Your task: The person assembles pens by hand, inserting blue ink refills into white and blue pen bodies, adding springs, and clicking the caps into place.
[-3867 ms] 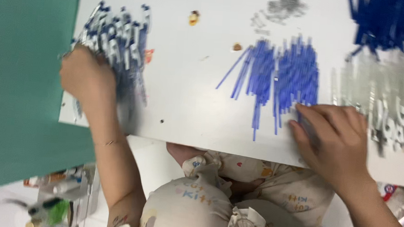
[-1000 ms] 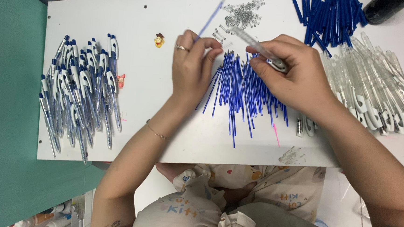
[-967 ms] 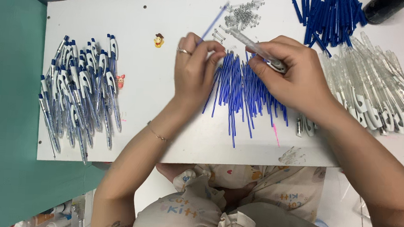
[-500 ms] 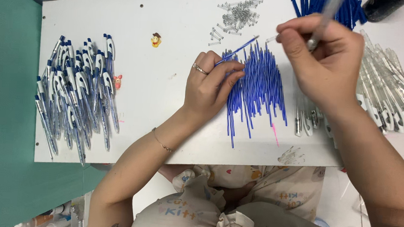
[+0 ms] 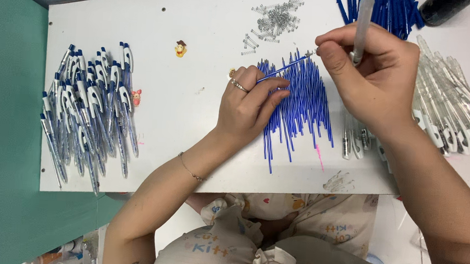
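Now left hand (image 5: 247, 108) — blue refill (image 5: 282, 71), right hand (image 5: 377, 75) — clear barrel (image 5: 362, 23)

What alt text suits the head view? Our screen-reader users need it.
Over a white table, the left hand pinches one blue refill above a refill pile, while the right hand holds a clear pen barrel. Assembled pens lie far left.
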